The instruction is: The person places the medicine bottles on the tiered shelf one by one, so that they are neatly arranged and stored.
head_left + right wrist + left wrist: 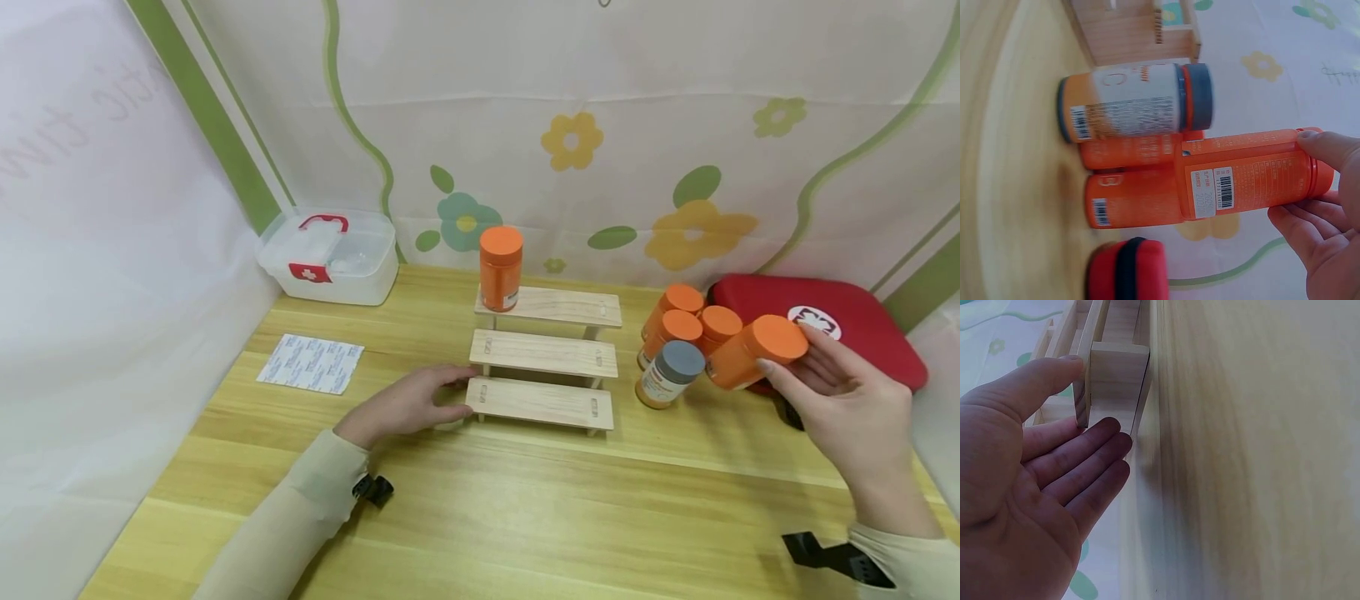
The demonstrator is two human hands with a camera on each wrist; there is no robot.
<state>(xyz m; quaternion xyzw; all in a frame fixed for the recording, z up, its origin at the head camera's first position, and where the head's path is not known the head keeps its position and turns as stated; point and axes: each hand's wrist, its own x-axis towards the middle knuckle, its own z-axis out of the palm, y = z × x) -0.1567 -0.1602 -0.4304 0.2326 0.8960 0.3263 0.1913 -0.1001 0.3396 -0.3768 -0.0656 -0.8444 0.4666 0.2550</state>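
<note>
Tilted above the table, an orange supplement bottle (742, 354) is pinched near its cap between the thumb and fingers of my right hand (855, 408). Its printed label and barcode show in the right wrist view. My left hand (412, 408) is at the left end of a three-step wooden rack (540, 402); its thumb and index finger pinch the lowest board's end, while the other fingers extend below. On the top step stands one orange bottle (500, 271). Several orange bottles (682, 327) and a grey-capped bottle (667, 377) stand right of the rack.
A red first-aid case (862, 325) lies at the back right, behind my right hand. At the back left sits a clear white first-aid box (337, 267) with a red handle. A printed white blister sheet (311, 363) lies left of the rack. A patterned curtain (487, 108) borders the wooden table's back.
</note>
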